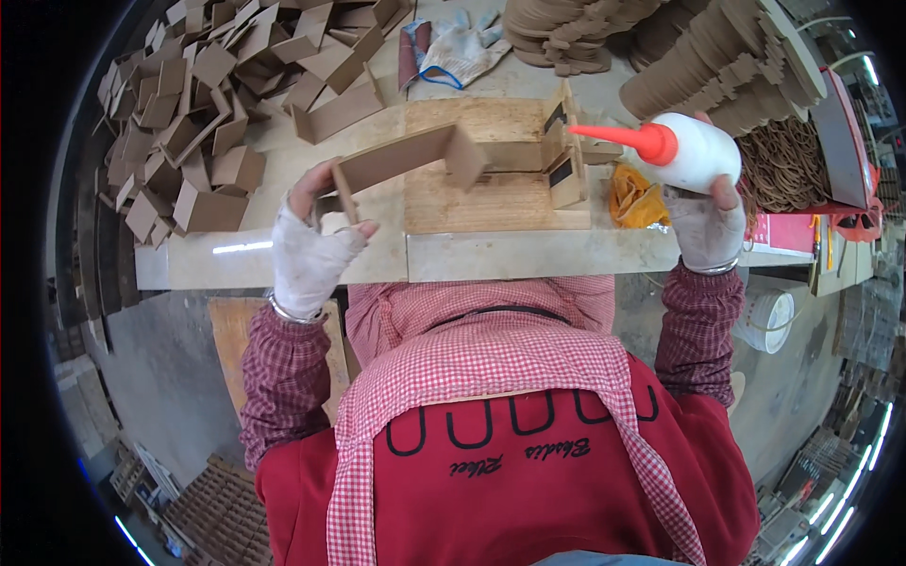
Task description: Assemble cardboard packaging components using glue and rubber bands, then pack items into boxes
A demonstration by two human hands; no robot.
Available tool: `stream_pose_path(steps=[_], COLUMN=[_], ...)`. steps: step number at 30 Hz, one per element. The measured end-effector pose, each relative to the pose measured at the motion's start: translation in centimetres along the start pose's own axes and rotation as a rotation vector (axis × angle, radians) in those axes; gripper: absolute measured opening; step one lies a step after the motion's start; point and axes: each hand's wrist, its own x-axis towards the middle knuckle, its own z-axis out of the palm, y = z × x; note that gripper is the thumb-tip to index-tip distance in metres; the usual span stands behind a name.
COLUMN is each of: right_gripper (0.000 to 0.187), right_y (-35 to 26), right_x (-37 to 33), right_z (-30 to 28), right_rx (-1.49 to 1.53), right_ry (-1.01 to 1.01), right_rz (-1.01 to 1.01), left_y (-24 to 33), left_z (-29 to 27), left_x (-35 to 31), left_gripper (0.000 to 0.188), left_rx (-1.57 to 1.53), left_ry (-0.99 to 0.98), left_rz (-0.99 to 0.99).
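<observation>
My left hand, in a white fingerless glove, grips one end of a U-shaped brown fibreboard piece and holds it above the table. Its far end hangs over a wooden jig with an upright end plate bearing two dark patches. In my right hand, gloved the same way, is a white squeeze bottle tipped on its side. The bottle's long red nozzle points left, its tip close to the jig's upright plate.
Many folded fibreboard pieces lie heaped at the far left. Stacks of cut brown boards stand at the far right, beside a red-edged box of rubber bands. A yellow cloth and spare gloves rest on the table.
</observation>
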Motion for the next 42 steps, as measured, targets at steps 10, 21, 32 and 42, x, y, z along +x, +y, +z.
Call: stream_pose_path(steps=[10, 21, 32, 42], right_gripper=[0.073, 0.085, 0.065, 0.067], right_y=[1.3, 0.8, 1.9, 1.6], right_x=[0.8, 1.1, 1.3, 1.6], right_z=[1.7, 3.0, 5.1, 5.8], right_rx=[0.26, -0.058, -0.106, -0.212], right_ry=[0.117, -0.006, 0.162, 0.091], right_rz=[0.055, 0.031, 0.072, 0.071], left_y=[1.8, 2.2, 2.7, 2.9], left_z=[4.0, 5.0, 5.2, 5.4], left_x=[-0.4, -0.3, -0.2, 0.0], left_gripper=[0.072, 0.07, 0.07, 0.07], left_rx=[0.01, -0.011, -0.05, -0.023], left_ry=[-0.15, -0.18, -0.193, -0.19], left_rz=[0.143, 0.181, 0.188, 0.226])
